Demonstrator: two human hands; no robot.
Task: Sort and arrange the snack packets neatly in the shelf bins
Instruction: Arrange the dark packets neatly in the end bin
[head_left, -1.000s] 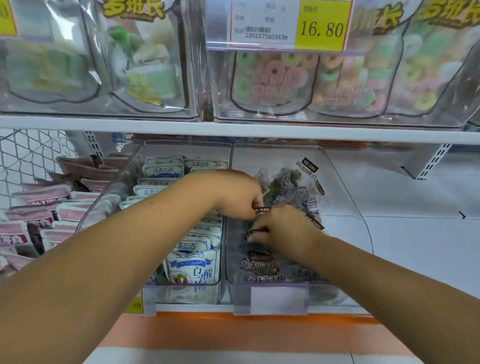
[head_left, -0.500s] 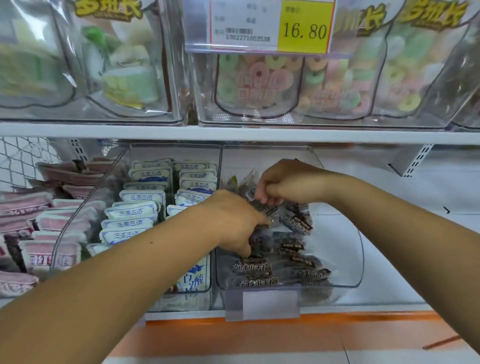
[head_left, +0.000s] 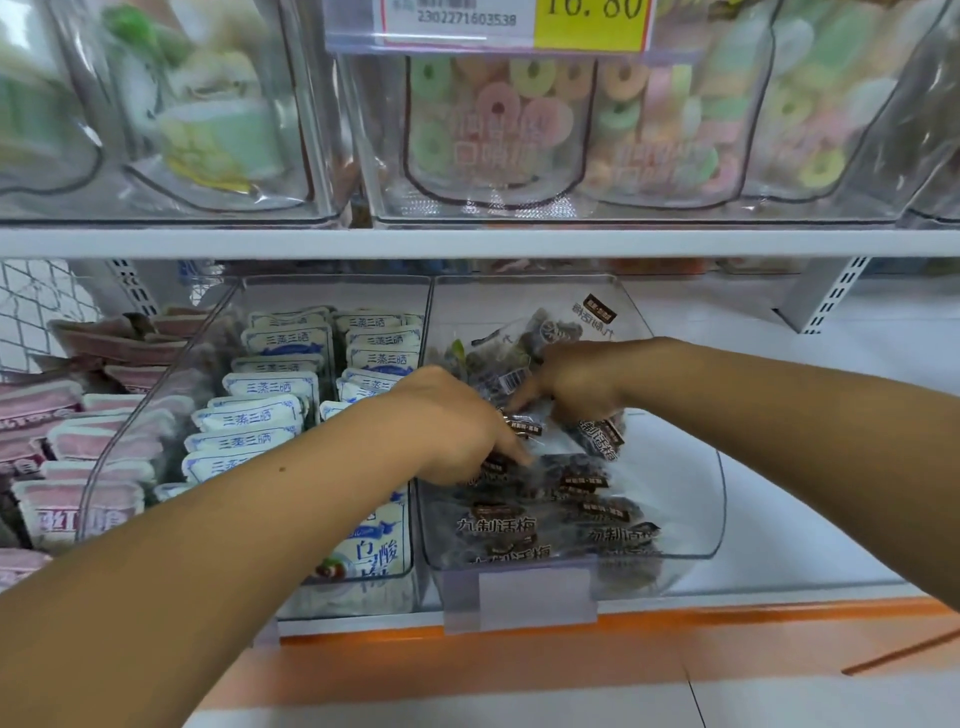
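Left hand (head_left: 457, 421) pinches dark packets (head_left: 571, 488) in clear bin (head_left: 693, 499); right hand (head_left: 576, 379), at its 2 o'clock, grips more

Both hands reach into a clear plastic bin (head_left: 680, 525) at the front edge of the lower white shelf (head_left: 810, 530). The left hand (head_left: 452, 421) curls its fingers down onto the dark brown snack packets (head_left: 566, 488) near the bin's middle. The right hand (head_left: 576, 379) grips more of them towards the back. Just left, a second clear bin (head_left: 332, 291) holds rows of white-and-blue packets (head_left: 275, 387). Pink packets (head_left: 98, 441) lie at the shelf's left end.
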